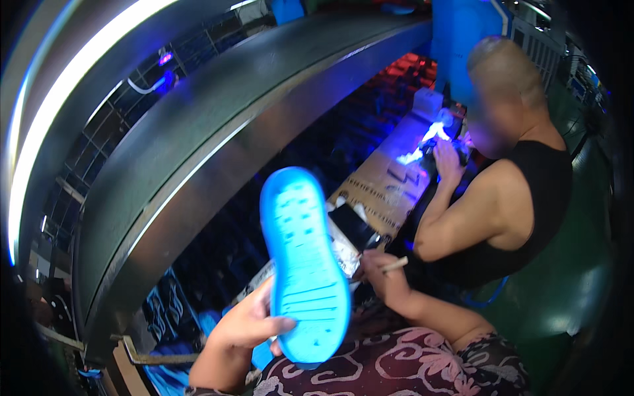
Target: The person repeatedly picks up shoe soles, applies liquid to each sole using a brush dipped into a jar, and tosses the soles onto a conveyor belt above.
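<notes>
Left hand (254, 320): clamped on bright-blue, elongated, ridged sole (307, 277), centre;
Right hand (384, 276): closed on slim pale stick (397, 264), near crumpled silver foil (345, 256);
Sole progress: likely midway; what's left unclear

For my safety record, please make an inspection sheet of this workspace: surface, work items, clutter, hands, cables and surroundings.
Surface: brown printed cardboard.
Work items: bright blue, grooved shoe sole, held up; slim pale stick, exact kind unclear.
Clutter: flat black rectangular object; crumpled silver foil near it.
Hands: left hand grips the sole; right hand holds the stick.
Cables: thin blue cord-like line at lower right; cannot confirm a cable.
Surroundings: dark green, metal-edged conveyor-like belt; co-worker in black sleeveless top.
</notes>
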Available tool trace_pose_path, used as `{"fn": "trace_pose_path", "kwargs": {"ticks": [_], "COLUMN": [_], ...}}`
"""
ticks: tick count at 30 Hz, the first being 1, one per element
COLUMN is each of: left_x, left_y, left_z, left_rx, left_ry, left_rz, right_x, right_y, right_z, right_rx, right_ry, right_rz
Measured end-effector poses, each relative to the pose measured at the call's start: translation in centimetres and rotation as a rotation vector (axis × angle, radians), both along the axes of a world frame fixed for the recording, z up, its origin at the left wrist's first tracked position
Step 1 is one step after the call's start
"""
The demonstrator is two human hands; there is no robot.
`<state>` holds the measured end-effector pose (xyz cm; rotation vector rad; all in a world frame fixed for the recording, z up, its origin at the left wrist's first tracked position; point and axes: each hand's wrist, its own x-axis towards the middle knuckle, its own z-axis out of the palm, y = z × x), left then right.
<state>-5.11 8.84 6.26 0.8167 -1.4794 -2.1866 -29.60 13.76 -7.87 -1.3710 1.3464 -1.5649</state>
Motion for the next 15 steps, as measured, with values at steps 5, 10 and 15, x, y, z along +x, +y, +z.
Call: {"fn": "trace_pose_path", "kwargs": {"ticks": [5,10,15], "left_x": [-20.0,-31.4,-25.0], "left_y": [-17.1,-23.8,-14.4], "left_z": [7.0,12.2,5.0], "left_rx": [-0.088,-0.060,-0.721], "left_ry": [0.438,0.640,0.495], "left_rz": [-0.205,0.528,0.527], "right_x": [-4.0,-6.6,-7.7], "right_y": [0.3,-0.9,-0.6], "right_z": [-0.1,-1.1,-2.5], "right_rx": [0.051,0.034,0.156], "right_ry": [-0.072,-0.088,-0.232], "right_rz": [-0.090,-0.111,-0.093]}}
